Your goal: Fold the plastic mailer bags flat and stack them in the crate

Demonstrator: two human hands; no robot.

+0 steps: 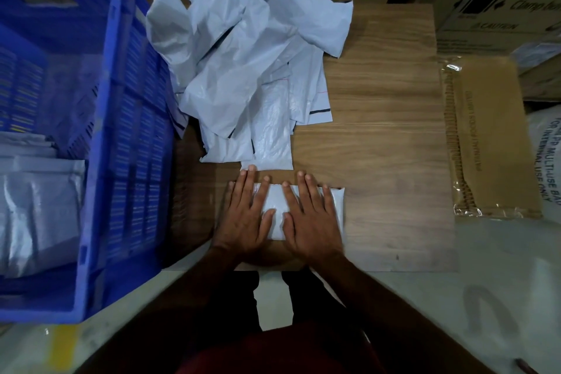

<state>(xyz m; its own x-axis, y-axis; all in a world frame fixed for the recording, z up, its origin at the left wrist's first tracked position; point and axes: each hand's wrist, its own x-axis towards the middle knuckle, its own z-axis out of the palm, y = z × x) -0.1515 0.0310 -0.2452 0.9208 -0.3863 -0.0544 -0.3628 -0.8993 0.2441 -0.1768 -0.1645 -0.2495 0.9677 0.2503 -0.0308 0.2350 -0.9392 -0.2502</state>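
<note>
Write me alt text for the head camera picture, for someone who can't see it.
Both hands, left hand and right hand, press flat on a folded mailer bag on a wooden board. A loose pile of crumpled bags lies beyond it, and a blue crate on the left holds stacked folded bags.

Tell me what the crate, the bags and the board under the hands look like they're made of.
Crate: rigid blue moulded plastic, going by its slotted walls and cut-out handle.
Mailer bags: thin pale grey plastic film with a slight sheen; it crumples and creases sharply.
Board: wood-grain surface, matte; probably laminate or veneer, can't tell which.
</note>
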